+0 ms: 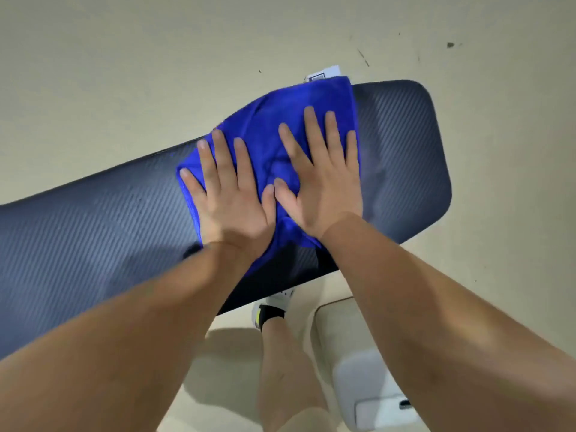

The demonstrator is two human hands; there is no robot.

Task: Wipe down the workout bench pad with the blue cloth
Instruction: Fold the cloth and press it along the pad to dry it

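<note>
I see soft, even indoor light from above, fairly bright, with no hard glare. The pad (405, 145) carries a dull sheen along its ribbed surface, brighter near the right end and at the left. My legs and arms throw faint, blurred shadows on the floor (124, 73) at the bottom of the frame. Under my left hand (230, 201) and right hand (321, 185) the cloth (271, 132) darkens a little. Motion blur smears the forearms, the cloth's edges and the pad's weave. Wide-angle distortion bends the pad's long edge and stretches my arms at the lower corners. The whole picture looks slightly soft.
</note>
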